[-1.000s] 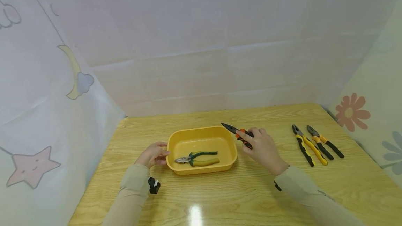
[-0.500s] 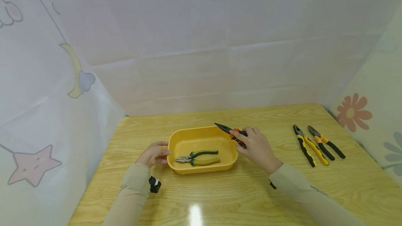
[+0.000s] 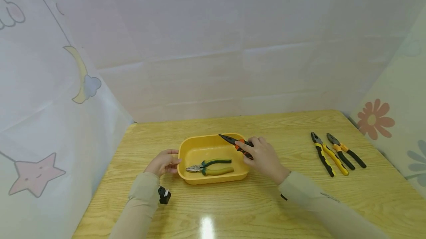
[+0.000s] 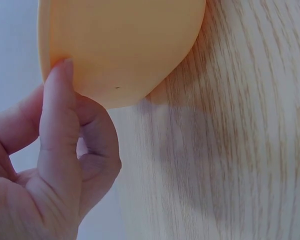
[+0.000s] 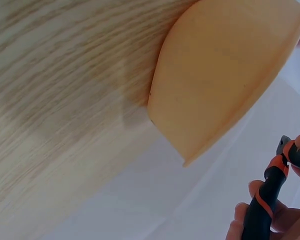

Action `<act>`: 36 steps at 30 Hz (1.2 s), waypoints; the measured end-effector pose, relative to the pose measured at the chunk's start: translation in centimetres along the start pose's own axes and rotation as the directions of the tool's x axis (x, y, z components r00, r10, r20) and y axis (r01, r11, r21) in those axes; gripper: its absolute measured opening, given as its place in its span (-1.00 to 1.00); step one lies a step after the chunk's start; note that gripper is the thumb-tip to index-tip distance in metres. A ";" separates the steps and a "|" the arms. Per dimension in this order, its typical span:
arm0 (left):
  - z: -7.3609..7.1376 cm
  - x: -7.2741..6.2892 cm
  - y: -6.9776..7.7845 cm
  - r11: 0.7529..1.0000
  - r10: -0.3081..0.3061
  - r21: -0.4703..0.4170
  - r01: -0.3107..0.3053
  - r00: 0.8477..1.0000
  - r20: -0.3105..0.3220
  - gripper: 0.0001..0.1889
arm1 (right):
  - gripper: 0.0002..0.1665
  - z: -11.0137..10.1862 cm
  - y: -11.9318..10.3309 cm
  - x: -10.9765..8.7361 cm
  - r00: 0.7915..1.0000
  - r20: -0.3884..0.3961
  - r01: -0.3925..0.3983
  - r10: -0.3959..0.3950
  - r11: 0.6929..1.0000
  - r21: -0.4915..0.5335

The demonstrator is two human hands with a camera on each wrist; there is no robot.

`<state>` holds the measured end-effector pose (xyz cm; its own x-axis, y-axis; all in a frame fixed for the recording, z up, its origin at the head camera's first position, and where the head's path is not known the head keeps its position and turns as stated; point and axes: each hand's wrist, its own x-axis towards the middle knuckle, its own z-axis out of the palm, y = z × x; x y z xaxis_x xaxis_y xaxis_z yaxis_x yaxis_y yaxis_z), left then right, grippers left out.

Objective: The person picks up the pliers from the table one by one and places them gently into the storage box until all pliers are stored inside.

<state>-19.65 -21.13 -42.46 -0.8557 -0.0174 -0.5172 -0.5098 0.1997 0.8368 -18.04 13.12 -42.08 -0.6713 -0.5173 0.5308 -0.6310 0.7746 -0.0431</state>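
My left hand (image 3: 162,163) pinches the left rim of a yellow plastic basin (image 3: 213,181); in the left wrist view its thumb (image 4: 57,115) lies along the basin's wall (image 4: 130,45). Long-nose pliers (image 3: 228,139) with black-and-orange handles are gripped by my right hand (image 3: 266,159), held over the basin's right end with the tip pointing left. The right wrist view catches their handles (image 5: 264,205) between the fingers. Inside the basin lie combination pliers (image 3: 217,171) with green-and-yellow handles, their steel head to the left.
On the right of the wooden table (image 3: 213,217) lie yellow-and-black pliers (image 3: 331,157) and, beside them, orange-and-black pliers (image 3: 340,153). A pale cloth backdrop (image 3: 206,65) rises behind the table, with patterned cloth on both sides.
My right hand has carried the long-nose pliers leftward and slightly down, from the basin's right edge to over its right part. My left hand and the basin stay nearly in place.
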 end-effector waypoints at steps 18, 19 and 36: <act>0.1 -0.1 -0.1 1.000 0.019 -0.008 -0.019 1.000 0.009 -0.49 | -0.49 0.6 -1.4 1.3 0.997 0.061 0.047 -0.049 0.998 0.028; 0.1 -0.1 -0.1 1.000 0.021 -0.009 -0.021 1.000 0.011 -0.48 | -0.49 0.6 -1.4 1.4 0.996 0.063 0.058 -0.059 0.998 0.023; 0.0 -0.1 -0.1 1.000 0.016 -0.016 -0.016 1.000 0.013 -0.49 | -0.51 0.8 -2.0 3.2 0.981 0.137 0.135 -0.137 0.991 0.028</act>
<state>-19.56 -21.14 -42.48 -0.8624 -0.0013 -0.5062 -0.4977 0.1845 0.8475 -19.29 9.65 -40.95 -0.6253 -0.6636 0.4107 -0.7261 0.6875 0.0053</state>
